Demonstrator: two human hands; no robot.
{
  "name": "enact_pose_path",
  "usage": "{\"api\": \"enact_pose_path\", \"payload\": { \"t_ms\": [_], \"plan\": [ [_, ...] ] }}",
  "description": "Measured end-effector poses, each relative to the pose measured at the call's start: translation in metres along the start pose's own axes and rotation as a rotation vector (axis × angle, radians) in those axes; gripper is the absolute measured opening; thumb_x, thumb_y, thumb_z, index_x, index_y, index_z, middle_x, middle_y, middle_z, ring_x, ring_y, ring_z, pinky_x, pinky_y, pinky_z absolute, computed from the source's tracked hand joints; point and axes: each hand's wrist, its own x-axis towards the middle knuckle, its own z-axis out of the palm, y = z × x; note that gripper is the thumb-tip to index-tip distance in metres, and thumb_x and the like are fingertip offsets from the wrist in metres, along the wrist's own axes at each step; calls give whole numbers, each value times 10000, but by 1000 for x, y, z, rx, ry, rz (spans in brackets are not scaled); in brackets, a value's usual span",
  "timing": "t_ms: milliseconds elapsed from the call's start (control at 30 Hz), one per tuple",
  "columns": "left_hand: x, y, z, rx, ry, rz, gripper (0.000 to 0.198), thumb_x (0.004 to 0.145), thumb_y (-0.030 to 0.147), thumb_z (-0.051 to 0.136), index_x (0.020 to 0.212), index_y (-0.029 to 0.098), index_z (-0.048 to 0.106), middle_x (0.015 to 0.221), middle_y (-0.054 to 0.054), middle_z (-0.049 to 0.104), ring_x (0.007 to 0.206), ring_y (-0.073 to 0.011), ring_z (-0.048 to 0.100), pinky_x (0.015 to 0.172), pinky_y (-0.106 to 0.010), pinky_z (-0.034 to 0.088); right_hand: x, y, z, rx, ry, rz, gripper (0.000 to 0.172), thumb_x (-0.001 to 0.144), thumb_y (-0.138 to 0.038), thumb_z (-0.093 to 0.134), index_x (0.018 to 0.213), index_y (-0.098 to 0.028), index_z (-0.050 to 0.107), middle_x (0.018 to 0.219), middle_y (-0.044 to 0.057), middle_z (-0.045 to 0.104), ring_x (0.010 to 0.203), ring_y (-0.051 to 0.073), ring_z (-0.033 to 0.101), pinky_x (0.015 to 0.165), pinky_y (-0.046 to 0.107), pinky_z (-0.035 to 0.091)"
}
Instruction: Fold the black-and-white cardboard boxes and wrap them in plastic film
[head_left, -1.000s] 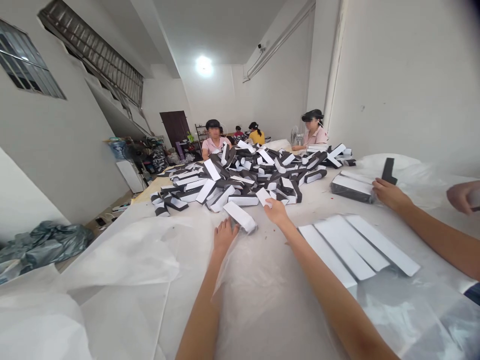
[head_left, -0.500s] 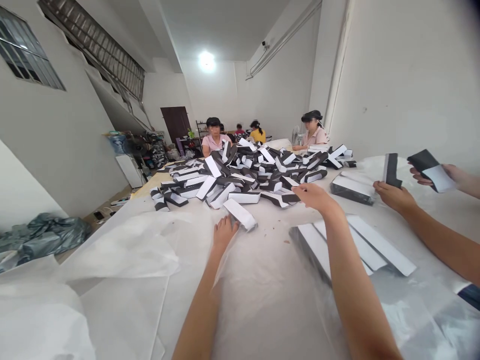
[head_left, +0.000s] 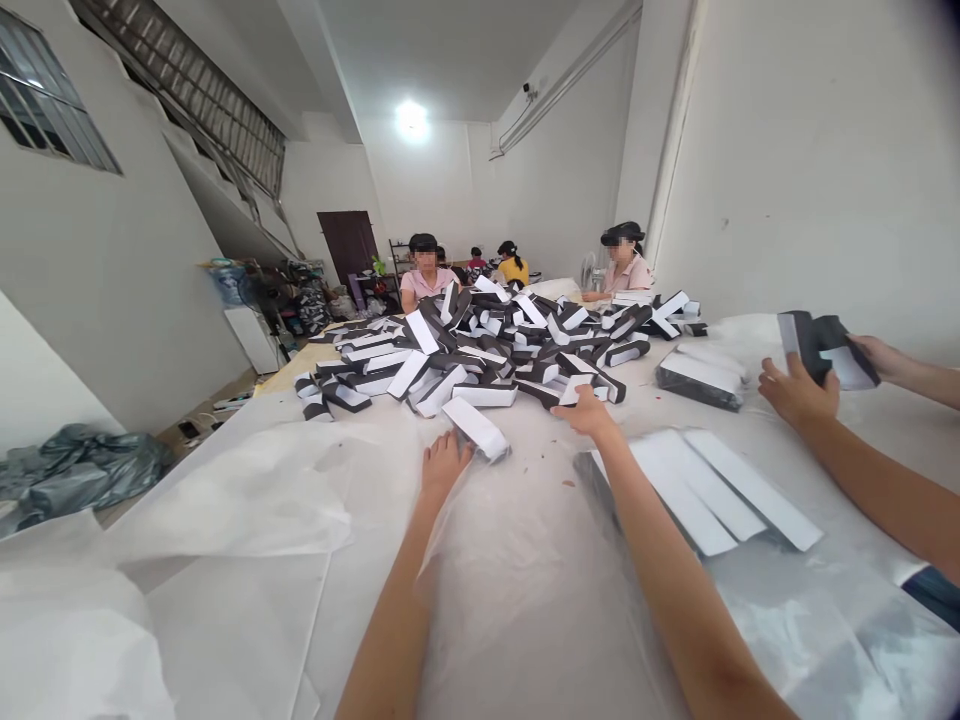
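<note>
A large heap of black boxes with white sleeves (head_left: 480, 350) covers the table ahead of me. My left hand (head_left: 444, 468) lies flat on the plastic sheet, its fingertips beside a single white-sleeved box (head_left: 476, 428). My right hand (head_left: 590, 414) reaches the heap's near edge, its fingers at a white-and-black box (head_left: 577, 390). Neither hand clearly holds anything. To the right, a co-worker's hands (head_left: 799, 392) hold a black box with a white sleeve (head_left: 825, 350).
Several long white strips (head_left: 712, 490) lie under my right forearm's side, and a stack of boxes (head_left: 701, 378) sits beyond them. Plastic sheeting (head_left: 517, 590) covers the table. Grey bags (head_left: 82, 470) lie on the floor at left. Several co-workers sit at the far end.
My right hand has moved left and forward along the heap's near edge. The co-worker's hands have come together on the black box. My left hand has stayed in place.
</note>
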Motion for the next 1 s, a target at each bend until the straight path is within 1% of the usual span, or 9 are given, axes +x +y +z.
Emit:
{"api": "enact_pose_path", "payload": {
  "t_ms": [133,267,433,533,600,733,867,933,1000],
  "plan": [
    [1,0,1,10,4,-4,550,949,421,292,1409,123,333,1440,-170,405,1339,-249,347,1103,-442,235,-4,2,-8,-123,123,69,590,800,-295,595,1309,-117,354,1151,190,577,1083,305,574,854,388,478],
    [2,-1,2,30,6,0,542,945,422,291,1405,140,342,1435,-154,417,1336,-252,357,1096,-445,252,-8,1,-15,-193,150,120,478,843,-335,530,1249,-109,420,1156,202,554,1083,327,568,854,412,471],
    [2,-3,4,34,32,17,529,942,417,291,1394,153,363,1420,-151,438,1326,-253,377,1085,-441,272,-11,3,-36,-252,177,198,485,846,-285,513,1289,-109,423,1315,242,411,1107,331,556,832,399,473],
    [2,-3,5,25,48,25,534,940,417,290,1391,141,366,1409,-152,453,1321,-257,383,1083,-448,274,-12,8,-56,-273,163,208,474,833,-328,532,1251,-110,481,1238,223,504,1097,337,561,846,416,462],
    [2,-4,6,23,52,28,534,939,418,292,1389,142,369,1403,-151,460,1316,-260,389,1079,-454,277,-11,10,-64,-257,165,149,457,838,-370,511,1209,-103,524,1154,204,581,1085,325,568,851,396,456],
    [2,-3,4,25,44,32,537,940,423,290,1391,141,366,1405,-151,457,1314,-262,390,1075,-453,280,-10,5,-54,-206,156,9,471,875,-414,427,1224,-112,526,1137,169,621,1090,275,574,852,321,448],
    [1,-2,3,23,49,31,536,940,423,288,1390,141,365,1394,-148,468,1305,-259,399,1071,-451,284,-16,-9,-31,-238,55,-6,459,858,-360,472,1260,-139,506,1202,162,590,1103,264,567,884,339,441],
    [1,-2,3,26,50,32,528,941,416,288,1387,145,368,1393,-148,469,1300,-256,404,1068,-444,287,-22,-15,-30,-261,-21,-10,413,818,-336,523,1187,-157,564,1155,148,612,1034,267,598,849,352,459],
    [1,-1,2,27,45,34,527,941,409,289,1390,144,363,1397,-149,464,1307,-254,396,1071,-438,281,-30,-21,-39,-278,-81,-15,362,799,-371,531,1085,-167,614,1084,131,635,934,265,626,789,362,478]
  ]
}}
